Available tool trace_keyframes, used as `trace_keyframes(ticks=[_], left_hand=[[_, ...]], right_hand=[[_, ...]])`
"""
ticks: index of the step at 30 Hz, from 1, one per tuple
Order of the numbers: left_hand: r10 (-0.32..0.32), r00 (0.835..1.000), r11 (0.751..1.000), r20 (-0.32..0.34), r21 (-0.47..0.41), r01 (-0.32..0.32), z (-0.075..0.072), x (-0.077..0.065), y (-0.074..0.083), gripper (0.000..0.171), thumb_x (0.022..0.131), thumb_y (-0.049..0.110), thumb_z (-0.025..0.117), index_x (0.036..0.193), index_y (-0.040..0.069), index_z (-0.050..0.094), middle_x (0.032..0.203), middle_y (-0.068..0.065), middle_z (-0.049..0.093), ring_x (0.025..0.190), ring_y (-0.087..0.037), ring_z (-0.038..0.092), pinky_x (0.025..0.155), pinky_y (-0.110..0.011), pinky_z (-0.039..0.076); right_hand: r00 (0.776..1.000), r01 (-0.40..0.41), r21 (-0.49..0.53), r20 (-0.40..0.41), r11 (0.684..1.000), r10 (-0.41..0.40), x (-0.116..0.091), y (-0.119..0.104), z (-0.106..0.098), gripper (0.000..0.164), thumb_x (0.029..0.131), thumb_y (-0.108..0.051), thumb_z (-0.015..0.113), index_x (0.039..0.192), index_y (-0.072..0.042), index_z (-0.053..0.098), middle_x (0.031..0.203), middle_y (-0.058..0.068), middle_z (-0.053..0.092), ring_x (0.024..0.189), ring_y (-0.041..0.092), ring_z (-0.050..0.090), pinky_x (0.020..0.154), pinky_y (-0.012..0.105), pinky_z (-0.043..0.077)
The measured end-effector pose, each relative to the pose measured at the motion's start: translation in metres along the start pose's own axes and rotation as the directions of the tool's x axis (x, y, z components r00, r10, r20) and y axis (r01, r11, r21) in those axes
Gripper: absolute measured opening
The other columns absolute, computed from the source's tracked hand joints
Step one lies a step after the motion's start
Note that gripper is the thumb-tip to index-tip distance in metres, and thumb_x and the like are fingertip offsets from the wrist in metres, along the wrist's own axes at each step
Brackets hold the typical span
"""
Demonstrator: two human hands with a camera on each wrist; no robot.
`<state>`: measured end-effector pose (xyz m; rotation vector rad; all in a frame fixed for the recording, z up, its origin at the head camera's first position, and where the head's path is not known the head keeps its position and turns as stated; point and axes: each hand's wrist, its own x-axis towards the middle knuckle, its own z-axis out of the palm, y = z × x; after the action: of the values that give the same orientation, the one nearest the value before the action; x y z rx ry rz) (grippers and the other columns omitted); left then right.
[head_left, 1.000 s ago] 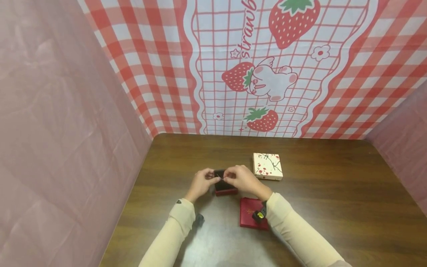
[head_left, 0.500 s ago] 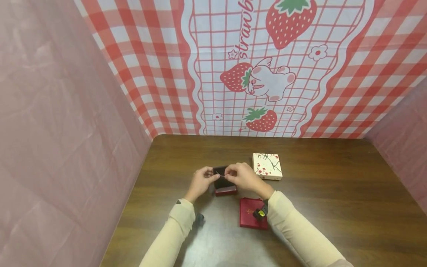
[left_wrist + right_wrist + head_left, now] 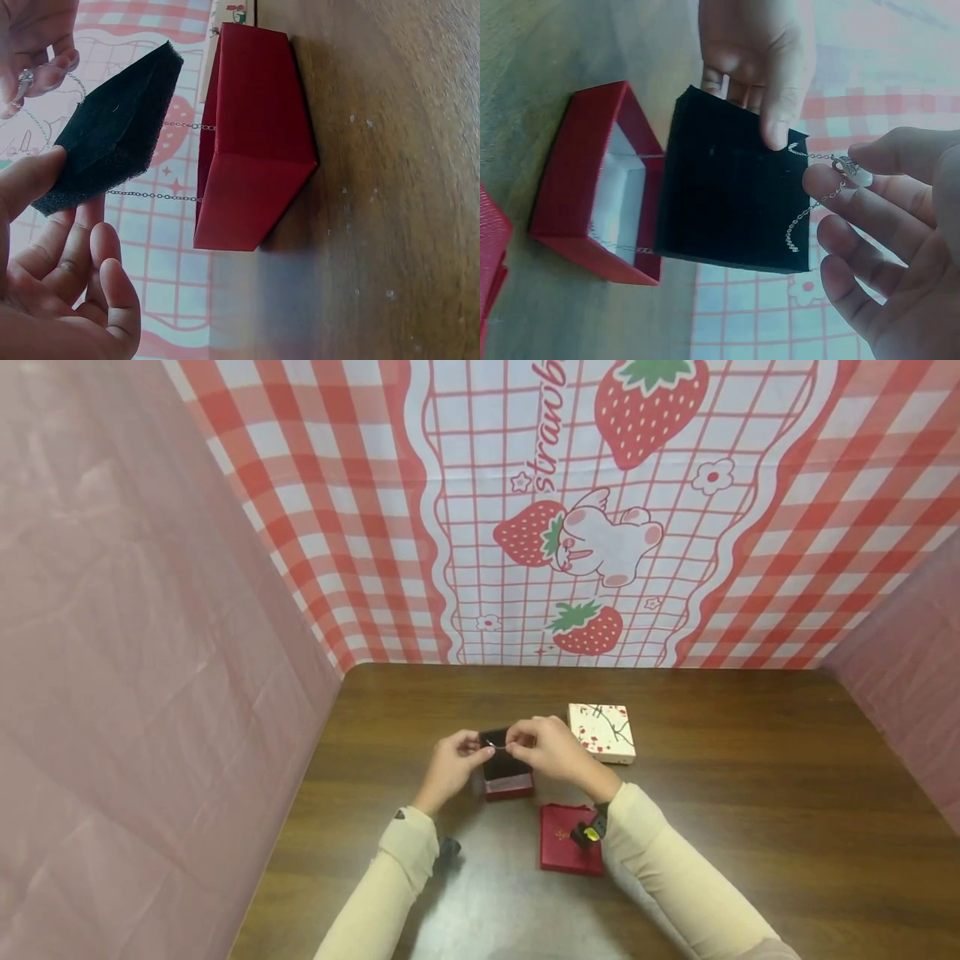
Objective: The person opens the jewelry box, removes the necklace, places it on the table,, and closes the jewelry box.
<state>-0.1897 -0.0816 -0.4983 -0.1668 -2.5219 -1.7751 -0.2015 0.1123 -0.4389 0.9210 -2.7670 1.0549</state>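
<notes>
Necklace of thin silver chain with a small clear pendant (image 3: 856, 174) is above the open box, partly passing through a flat, square pad of black foam (image 3: 727, 191). Right hand (image 3: 551, 753) pinches the pendant between thumb and index finger, while its other fingers are loosely bent. Left hand (image 3: 452, 768) holds the pad by its edge, thumb on the upper face and fingers underneath. The work seems to be in its middle: the pad is out of the box, but the chain is not separate from it, and two lengths go from the pad down into the box. So pad, chain and box are not yet put in final order, I judge. This open box of red card (image 3: 262, 139) stands on the brown wooden table (image 3: 750, 818); it has pale inside walls and receives the chain, whose ends I cannot see. Near it lies a flat red square piece with gold mark (image 3: 562, 853), perhaps the lid. Farther back is a closed cream box with red blossoms (image 3: 602, 732), whose contents are hidden.
</notes>
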Motion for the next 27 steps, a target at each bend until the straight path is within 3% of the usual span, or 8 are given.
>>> trace_keyframes(ticks=[12, 20, 27], left_hand=[[0.002, 1.000, 1.000, -0.003, 0.011, -0.002, 0.003, -0.001, -0.002, 0.025, 0.082, 0.012, 0.076, 0.099, -0.004, 0.068, 0.091, -0.020, 0.071, 0.082, -0.026, 0.067, 0.079, -0.034, 0.057], [0.004, 1.000, 1.000, 0.021, -0.006, -0.004, 0.005, -0.002, -0.001, 0.023, 0.082, 0.011, 0.076, 0.098, -0.004, 0.069, 0.091, -0.021, 0.073, 0.081, -0.027, 0.070, 0.075, -0.030, 0.058], [0.044, 0.998, 0.998, 0.054, 0.052, -0.047, 0.005, -0.005, 0.002, 0.022, 0.082, 0.014, 0.076, 0.097, -0.002, 0.071, 0.090, -0.017, 0.073, 0.080, -0.023, 0.068, 0.075, -0.029, 0.056]], right_hand=[[0.998, 0.041, 0.039, -0.047, 0.998, -0.039, -0.001, -0.007, -0.011, 0.005, 0.084, -0.010, 0.070, 0.085, -0.007, 0.073, 0.074, 0.001, 0.070, 0.069, 0.007, 0.057, 0.064, 0.021, 0.047], [0.999, 0.036, 0.044, -0.029, 0.998, -0.035, 0.000, -0.013, -0.014, 0.006, 0.085, -0.012, 0.070, 0.086, -0.007, 0.072, 0.077, 0.002, 0.071, 0.071, 0.009, 0.058, 0.066, 0.022, 0.049], [0.996, 0.092, 0.008, -0.004, 0.996, -0.092, 0.006, -0.016, -0.021, 0.004, 0.086, -0.011, 0.070, 0.085, -0.008, 0.072, 0.078, 0.001, 0.070, 0.073, 0.010, 0.059, 0.068, 0.024, 0.050]])
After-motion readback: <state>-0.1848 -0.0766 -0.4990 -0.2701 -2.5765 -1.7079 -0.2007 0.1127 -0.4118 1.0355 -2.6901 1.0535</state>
